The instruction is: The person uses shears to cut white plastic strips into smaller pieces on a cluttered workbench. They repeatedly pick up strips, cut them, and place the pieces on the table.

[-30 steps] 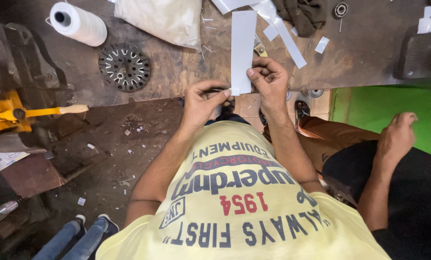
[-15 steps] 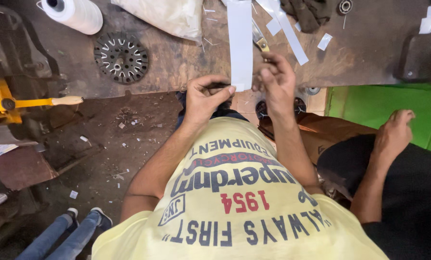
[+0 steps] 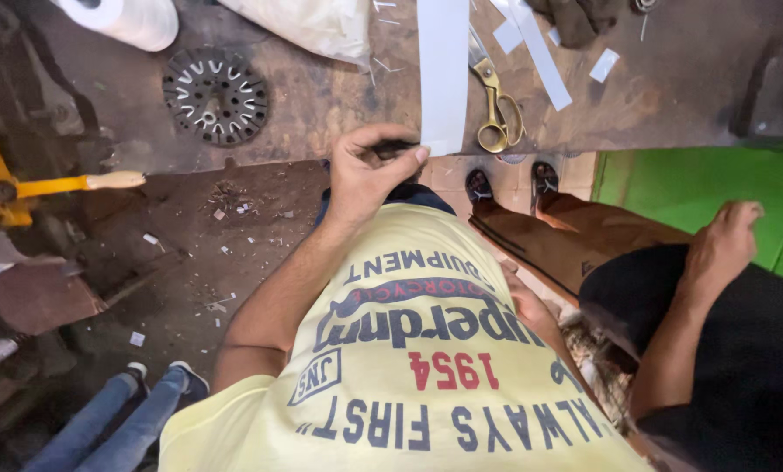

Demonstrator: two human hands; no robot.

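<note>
A person's left hand point(image 3: 370, 170), fingers curled, pinches the near end of a long white paper strip point(image 3: 443, 70) at the edge of a worn brown bench point(image 3: 671, 96). The right hand point(image 3: 524, 303) hangs low beside the yellow shirt, mostly hidden, so its grip cannot be told. Brass-handled scissors point(image 3: 497, 109) lie just beside the strip at three o'clock; a round slotted metal disc point(image 3: 215, 95) sits well off at nine o'clock. A co-worker's hand point(image 3: 725, 240) rests at four o'clock.
</note>
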